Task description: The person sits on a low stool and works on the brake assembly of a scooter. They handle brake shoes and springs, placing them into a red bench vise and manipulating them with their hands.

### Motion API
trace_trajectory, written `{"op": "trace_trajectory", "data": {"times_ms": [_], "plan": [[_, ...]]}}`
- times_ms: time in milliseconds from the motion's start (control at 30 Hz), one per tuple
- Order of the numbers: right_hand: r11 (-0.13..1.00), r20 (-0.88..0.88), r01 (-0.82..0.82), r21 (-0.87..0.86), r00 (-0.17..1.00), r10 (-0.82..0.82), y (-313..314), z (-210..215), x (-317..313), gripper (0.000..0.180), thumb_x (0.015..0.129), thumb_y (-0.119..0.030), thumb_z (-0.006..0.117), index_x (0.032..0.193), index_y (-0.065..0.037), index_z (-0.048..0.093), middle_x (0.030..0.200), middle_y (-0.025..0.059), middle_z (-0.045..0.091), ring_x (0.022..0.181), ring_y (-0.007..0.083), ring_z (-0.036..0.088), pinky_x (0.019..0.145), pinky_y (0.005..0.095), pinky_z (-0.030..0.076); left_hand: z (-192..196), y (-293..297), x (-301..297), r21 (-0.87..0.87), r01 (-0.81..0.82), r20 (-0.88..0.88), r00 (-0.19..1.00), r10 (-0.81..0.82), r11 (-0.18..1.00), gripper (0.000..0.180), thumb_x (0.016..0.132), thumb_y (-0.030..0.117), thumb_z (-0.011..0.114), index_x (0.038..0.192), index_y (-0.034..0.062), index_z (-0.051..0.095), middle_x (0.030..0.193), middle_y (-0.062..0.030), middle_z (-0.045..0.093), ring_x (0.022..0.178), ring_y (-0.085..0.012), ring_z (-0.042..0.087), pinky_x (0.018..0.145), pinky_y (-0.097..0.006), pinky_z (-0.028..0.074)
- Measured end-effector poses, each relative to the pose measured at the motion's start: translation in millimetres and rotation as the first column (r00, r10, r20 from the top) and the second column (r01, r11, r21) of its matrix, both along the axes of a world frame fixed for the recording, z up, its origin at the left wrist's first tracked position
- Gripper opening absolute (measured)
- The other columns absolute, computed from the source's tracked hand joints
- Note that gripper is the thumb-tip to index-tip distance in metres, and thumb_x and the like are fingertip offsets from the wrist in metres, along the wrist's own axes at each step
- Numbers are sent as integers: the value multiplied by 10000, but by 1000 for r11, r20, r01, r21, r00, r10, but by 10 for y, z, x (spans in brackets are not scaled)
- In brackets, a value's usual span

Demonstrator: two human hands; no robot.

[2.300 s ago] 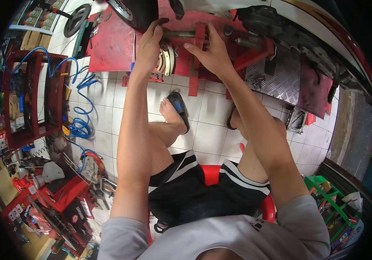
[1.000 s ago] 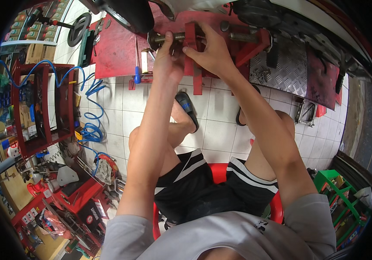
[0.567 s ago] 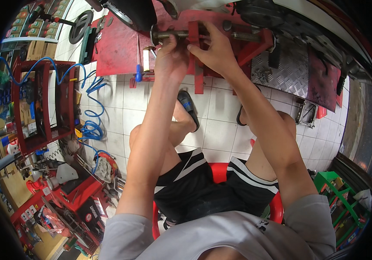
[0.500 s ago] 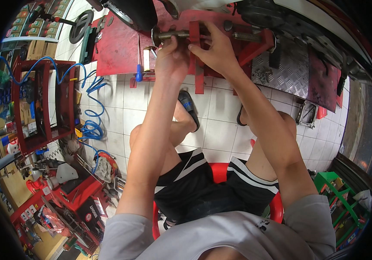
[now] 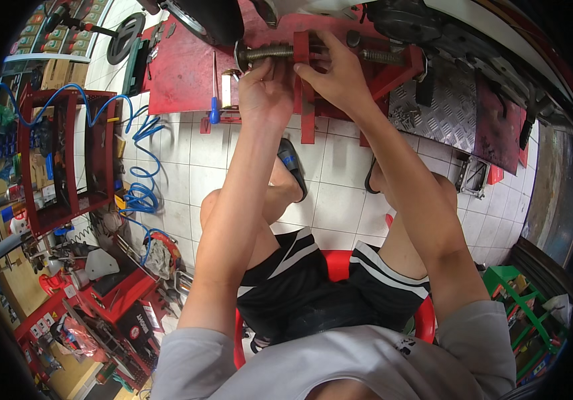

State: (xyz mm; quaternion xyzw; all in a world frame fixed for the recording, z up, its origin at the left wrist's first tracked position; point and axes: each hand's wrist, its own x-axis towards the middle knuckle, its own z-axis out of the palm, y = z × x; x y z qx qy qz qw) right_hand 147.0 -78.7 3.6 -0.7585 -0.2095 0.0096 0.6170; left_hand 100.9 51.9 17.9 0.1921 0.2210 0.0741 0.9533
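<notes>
Our left hand (image 5: 266, 97), shifted from near the screw (image 5: 271, 53) end, curls under its shaft, grip unclear; our right hand (image 5: 341, 75) spreads against the adjacent red bar (image 5: 307, 120), so we work closer together.

Left: red metal shelf unit (image 5: 68, 160); blue coiled hose (image 5: 128, 201) beside it, loops lying on white tiled floor (image 5: 178, 160). Crumpled pale rag (image 5: 161, 257) below. Lower right: green rack (image 5: 502, 275), packed with small items.
</notes>
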Motion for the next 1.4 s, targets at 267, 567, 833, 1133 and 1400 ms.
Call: {"op": "trace_trajectory", "data": {"times_ms": [267, 567, 833, 1133, 1400], "plan": [[1000, 0, -9, -9, 1000, 9, 0, 25, -2, 616, 787, -87, 715, 1327, 46, 448, 1182, 205, 616, 1084, 264, 630, 933, 364, 515, -58, 61, 68, -10, 115, 11, 993, -115, 993, 191, 966, 165, 568, 1133, 73, 553, 1116, -59, 593, 1063, -207, 551, 981, -383, 431], [993, -28, 76, 86, 997, -74, 44, 55, -39, 602, 718, -139, 723, 1246, 42, 496, 1107, 186, 648, 1044, 291, 641, 901, 380, 516, -93, 32, 29, 134, 20, -54, 998, -13, 991, 188, 953, 68, 532, 1140, 58, 550, 1136, -79, 592, 1085, -217, 559, 1035, -382, 422], [996, 13, 66, 62, 998, -66, 21, 72, -37, 588, 724, -141, 711, 1245, 27, 495, 1103, 189, 646, 1048, 312, 634, 918, 395, 506, -39, 46, 29, -30, 11, -29, 1000, -12, 999, 237, 892, 2, 527, 1127, 27, 541, 1122, -101, 584, 1084, -219, 547, 1028, -406, 412], [1000, -15, 19, 5, 1000, -19, 2, 121, -54, 611, 788, -101, 710, 1322, -3, 428, 1194, 171, 614, 1059, 255, 624, 914, 368, 518, 1, 21, 51, 94, 52, -29, 998, -50, 994, 204, 957, 147, 577, 1123, 36, 538, 1111, -87, 586, 1063, -219, 549, 1015, -376, 430], [985, 42, 171, 23, 984, -171, 28, 47, -40, 557, 723, -167, 722, 1179, 63, 500, 1073, 218, 644, 1054, 353, 627, 888, 401, 511, -43, 48, 39, 25, 28, -6, 1000, -28, 999, 153, 959, 105, 542, 1087, 21, 556, 1055, -95, 608, 1031, -230, 573, 991, -373, 438]]}}
